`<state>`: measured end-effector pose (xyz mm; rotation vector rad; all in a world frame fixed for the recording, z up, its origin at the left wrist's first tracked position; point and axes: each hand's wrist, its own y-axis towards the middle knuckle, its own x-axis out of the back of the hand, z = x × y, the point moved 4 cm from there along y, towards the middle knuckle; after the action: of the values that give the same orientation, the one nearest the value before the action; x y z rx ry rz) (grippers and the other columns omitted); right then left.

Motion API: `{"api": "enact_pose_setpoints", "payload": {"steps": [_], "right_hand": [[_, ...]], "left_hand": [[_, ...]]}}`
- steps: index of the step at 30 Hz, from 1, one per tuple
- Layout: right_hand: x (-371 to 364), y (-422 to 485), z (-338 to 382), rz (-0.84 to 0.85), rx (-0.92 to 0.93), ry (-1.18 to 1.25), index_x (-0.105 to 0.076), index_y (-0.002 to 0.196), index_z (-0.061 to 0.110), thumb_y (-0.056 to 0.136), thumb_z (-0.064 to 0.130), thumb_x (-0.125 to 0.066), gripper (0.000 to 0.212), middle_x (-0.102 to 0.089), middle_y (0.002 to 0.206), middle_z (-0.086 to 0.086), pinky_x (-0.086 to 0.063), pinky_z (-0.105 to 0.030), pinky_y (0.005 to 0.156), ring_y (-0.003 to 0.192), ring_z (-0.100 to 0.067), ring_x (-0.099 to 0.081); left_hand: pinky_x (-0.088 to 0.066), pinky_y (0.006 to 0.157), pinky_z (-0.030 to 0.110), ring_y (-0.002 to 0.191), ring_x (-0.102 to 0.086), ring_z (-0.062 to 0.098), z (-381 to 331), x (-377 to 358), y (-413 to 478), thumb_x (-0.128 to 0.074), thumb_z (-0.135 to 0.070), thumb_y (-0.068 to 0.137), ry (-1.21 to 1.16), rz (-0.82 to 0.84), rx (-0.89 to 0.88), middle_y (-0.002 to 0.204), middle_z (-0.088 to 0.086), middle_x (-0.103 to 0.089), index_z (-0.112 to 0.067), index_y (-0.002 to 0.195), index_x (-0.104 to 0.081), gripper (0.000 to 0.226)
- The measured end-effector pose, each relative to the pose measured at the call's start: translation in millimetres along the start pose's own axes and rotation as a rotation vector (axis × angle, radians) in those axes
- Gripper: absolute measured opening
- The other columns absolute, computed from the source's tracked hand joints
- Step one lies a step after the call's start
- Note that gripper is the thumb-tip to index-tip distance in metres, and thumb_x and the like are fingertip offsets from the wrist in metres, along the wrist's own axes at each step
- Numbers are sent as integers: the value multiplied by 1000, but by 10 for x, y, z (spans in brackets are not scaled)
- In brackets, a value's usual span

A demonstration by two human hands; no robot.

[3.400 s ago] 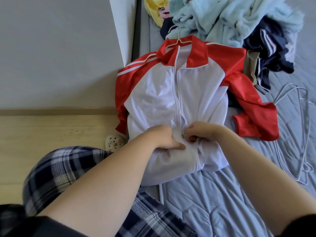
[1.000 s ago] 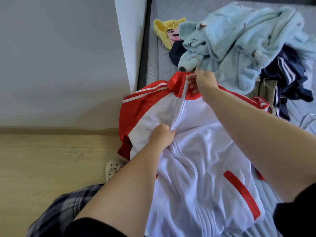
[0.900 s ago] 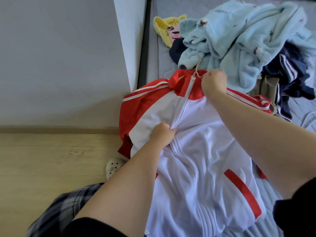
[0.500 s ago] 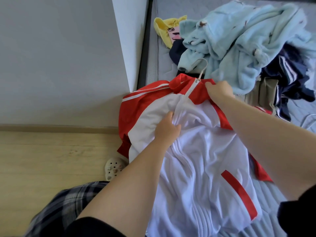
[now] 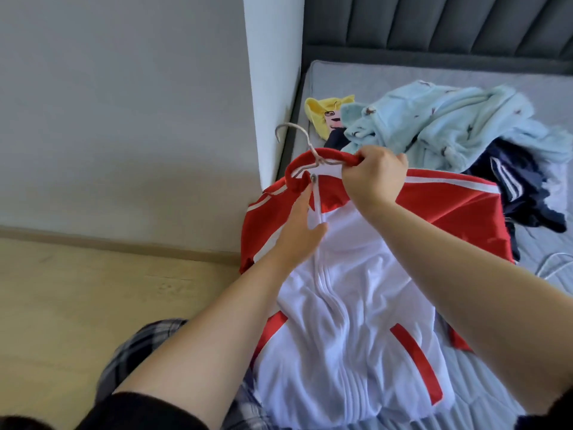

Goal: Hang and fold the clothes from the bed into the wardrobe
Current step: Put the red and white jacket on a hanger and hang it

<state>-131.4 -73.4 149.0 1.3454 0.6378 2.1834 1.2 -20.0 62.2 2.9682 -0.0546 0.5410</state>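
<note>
A red and white zip jacket (image 5: 356, 305) lies zipped up on the grey bed (image 5: 403, 76), raised at the collar. A pale wire hanger (image 5: 294, 135) sits inside it, its hook sticking out above the red collar. My right hand (image 5: 375, 175) grips the collar together with the hanger's shoulder wire. My left hand (image 5: 300, 231) lies on the jacket's chest beside the zip just under the collar, fingers extended.
A heap of clothes lies behind the jacket: a light blue fleece (image 5: 449, 122), a yellow garment (image 5: 322, 116) and a navy striped one (image 5: 511, 187). White hangers (image 5: 555, 268) lie at the right. A white wall corner (image 5: 273, 88) and wooden floor (image 5: 93, 305) are at left.
The zip has been closed up to the collar. My right hand has taken the collar with the hanger and lifted it; my left hand has let go of the fabric and opened.
</note>
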Motion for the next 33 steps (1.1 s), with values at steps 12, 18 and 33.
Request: {"api": "enact_pose_setpoints", "payload": {"steps": [12,18,33], "right_hand": [[652,-10,1372,25,-30,361,-53,62,18,70,15,-54,9,-47,54,3,-27,-31,73,53,-18,-36],[840,120,2466,90,-3,538,-68,78,17,79,15,-54,14,-66,71,-3,-39,-33,76,55,-10,-28],[1308,452,5521,588,444,974,-47,54,11,71,4,-68,28,-39,48,-1,-27,-17,34,51,-16,-37]], "left_hand": [[-31,112,30,138,-34,20,-716,1147,-263,-57,-6,89,260,-324,18,151,4,-34,-15,151,-20,72],[-27,107,25,140,-30,21,-1093,2202,-523,-58,-5,88,300,-494,14,155,3,-25,-19,151,-19,76],[-42,58,28,70,-61,21,-2308,4719,-1554,-55,-26,86,770,-772,28,63,-6,-58,-24,67,-51,19]]}}
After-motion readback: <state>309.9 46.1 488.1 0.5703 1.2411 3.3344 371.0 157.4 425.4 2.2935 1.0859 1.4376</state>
